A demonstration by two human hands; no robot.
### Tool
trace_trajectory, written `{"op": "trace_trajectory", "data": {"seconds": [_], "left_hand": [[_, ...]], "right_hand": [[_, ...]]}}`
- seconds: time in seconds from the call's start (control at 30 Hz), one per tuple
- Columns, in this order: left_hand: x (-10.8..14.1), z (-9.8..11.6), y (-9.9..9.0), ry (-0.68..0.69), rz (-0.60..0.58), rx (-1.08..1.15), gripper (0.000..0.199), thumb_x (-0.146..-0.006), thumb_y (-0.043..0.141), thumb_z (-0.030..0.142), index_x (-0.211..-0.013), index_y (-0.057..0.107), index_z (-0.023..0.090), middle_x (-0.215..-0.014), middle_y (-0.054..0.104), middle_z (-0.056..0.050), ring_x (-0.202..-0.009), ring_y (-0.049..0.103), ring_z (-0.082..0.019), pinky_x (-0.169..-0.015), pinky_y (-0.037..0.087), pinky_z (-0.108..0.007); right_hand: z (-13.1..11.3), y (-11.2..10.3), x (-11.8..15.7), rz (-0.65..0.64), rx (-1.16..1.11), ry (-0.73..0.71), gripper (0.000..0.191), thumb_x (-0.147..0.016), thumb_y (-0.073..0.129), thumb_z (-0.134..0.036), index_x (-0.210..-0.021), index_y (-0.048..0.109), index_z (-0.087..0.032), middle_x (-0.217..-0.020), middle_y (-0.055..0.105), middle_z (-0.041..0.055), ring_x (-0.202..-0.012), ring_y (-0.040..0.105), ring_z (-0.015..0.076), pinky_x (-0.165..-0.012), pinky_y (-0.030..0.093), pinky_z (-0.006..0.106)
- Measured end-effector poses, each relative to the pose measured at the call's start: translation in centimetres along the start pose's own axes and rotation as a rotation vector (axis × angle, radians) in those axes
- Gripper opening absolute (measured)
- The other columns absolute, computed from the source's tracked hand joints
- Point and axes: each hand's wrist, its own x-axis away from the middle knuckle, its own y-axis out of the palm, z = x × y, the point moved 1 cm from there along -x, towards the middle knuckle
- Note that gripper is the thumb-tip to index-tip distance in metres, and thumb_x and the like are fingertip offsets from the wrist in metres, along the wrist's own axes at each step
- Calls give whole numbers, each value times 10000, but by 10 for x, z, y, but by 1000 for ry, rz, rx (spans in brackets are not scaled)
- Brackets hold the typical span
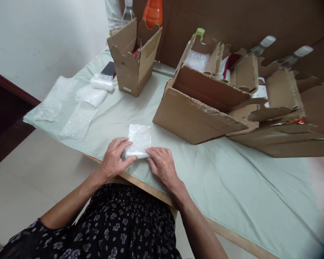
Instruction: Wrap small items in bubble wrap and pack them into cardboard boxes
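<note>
A small piece of bubble wrap (139,136) lies on the cloth-covered table near its front edge, its near edge folded or rolled up. My left hand (116,156) grips its left side, thumb along the near fold and fingers on top. At the near right corner, my right hand (162,162) pinches the same fold between thumb and fingers. Whether anything lies inside the fold cannot be made out. To the left are more bubble wrap sheets (78,122), a rolled piece of bubble wrap (101,82) and a dark flat object (108,69) partly under it.
A tall open cardboard box (128,73) stands at the back. Several open cardboard boxes (197,118) line the right side, holding bubble wrap and red items. Behind stand an orange bottle (153,14) and clear bottles with white caps (267,41). The table's wooden edge (148,190) runs close to my body.
</note>
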Motion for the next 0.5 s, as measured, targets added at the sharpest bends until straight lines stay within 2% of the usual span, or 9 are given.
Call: {"op": "trace_trajectory", "data": {"seconds": [0.07,0.17,0.23,0.33,0.5], "left_hand": [[3,2,-5,49,-36,68,329,-917,668,342,-1193,670,164,-1214,684,-143,-1150,629,-286,-996,524,-474],[4,1,-9,-6,-53,89,233,-943,632,314,-1129,683,183,-1029,739,-87,-991,663,-241,-899,546,-421],[1,-2,-6,-73,-38,43,221,-952,618,326,-1096,693,177,-964,748,-79,-908,662,-231,-841,545,-401],[-7,-5,2,-116,-9,-44,249,-953,607,353,-1086,703,165,-948,752,-88,-881,655,-241,-836,531,-409],[-15,-7,9,-158,11,-73,265,-952,587,380,-1068,706,174,-958,742,-87,-913,655,-251,-886,515,-427]], "right_hand": [[1,-4,2,-7,-104,37,245,-977,586,-225,-1191,706,-212,-1046,784,71,-952,695,237,-937,492,425],[1,-8,7,-23,-165,96,256,-989,589,-294,-1202,701,-206,-945,782,51,-849,691,219,-896,506,404],[0,-9,9,46,-103,123,308,-1003,568,-319,-1255,674,-177,-1030,773,90,-932,690,242,-902,501,410],[-4,-8,10,132,34,99,370,-1000,571,-350,-1307,638,-155,-1228,715,152,-1105,648,286,-932,484,433],[-8,1,2,-21,153,4,384,-929,672,-295,-1294,654,-177,-1353,667,158,-1185,605,328,-979,461,475]]}}
